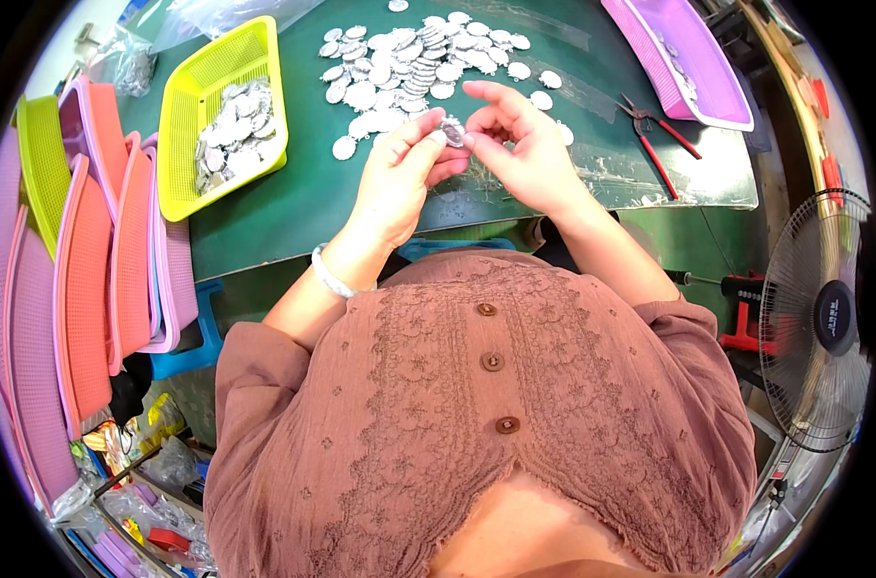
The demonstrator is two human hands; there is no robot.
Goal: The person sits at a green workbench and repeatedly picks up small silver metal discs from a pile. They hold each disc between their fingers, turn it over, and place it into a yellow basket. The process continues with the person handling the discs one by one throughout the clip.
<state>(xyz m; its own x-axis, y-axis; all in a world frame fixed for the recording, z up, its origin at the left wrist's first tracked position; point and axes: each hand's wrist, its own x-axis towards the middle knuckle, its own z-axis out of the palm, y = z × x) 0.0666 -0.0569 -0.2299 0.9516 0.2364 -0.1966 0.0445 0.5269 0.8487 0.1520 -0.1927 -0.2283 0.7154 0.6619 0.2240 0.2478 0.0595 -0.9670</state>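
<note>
Between my two hands, over the near part of the green table, is a small round silver metal medallion (452,131). My left hand (407,166) pinches its left side between thumb and fingers. On the other side, my right hand (520,144) has thumb and finger closed at the medallion's right edge, its index finger raised. Just beyond my hands lies a loose pile of similar silver medallions (409,63). More silver pieces (235,130) fill part of a yellow-green plastic basket (183,106) on the left. The medallion's fine detail is too small to make out.
Red-handled pliers (657,135) lie on the green table (255,236) to the right. A purple basket (712,72) with a few pieces stands at the far right. Stacked coloured baskets (81,289) crowd the left side. A wire-caged fan (818,318) is at the right.
</note>
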